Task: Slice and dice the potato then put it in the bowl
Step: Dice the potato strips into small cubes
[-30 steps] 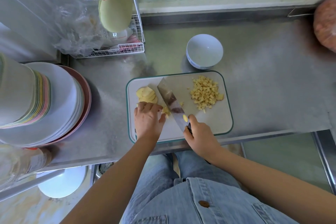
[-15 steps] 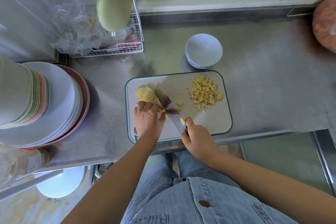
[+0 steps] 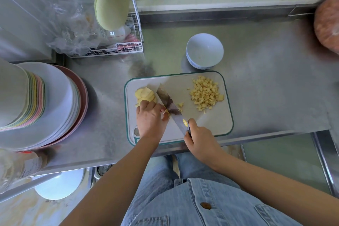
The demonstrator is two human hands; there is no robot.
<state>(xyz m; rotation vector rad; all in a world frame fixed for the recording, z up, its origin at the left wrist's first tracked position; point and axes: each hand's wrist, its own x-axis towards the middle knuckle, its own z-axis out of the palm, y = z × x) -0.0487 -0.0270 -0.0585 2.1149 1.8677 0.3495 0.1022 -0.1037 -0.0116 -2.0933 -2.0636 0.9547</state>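
Gripping a big shiny steel knife [image 3: 169,105], the right hand [image 3: 200,141] rests its blade by the left hand [image 3: 150,118], whose bent fingers hold down yellow potato slices [image 3: 145,95] on the white green-edged cutting board [image 3: 216,126]. Yellow potato cubes [image 3: 206,94] sit piled near the round white bowl [image 3: 204,50].

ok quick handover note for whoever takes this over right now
Left hand: fingers curled, holding down potato slices at the left of the cutting board.
Right hand: grips the knife, blade right beside the left fingertips.
Done: a diced pile lies on the board's right side.
Left: dice the remaining slices, then move everything to the bowl, empty, just beyond the board.
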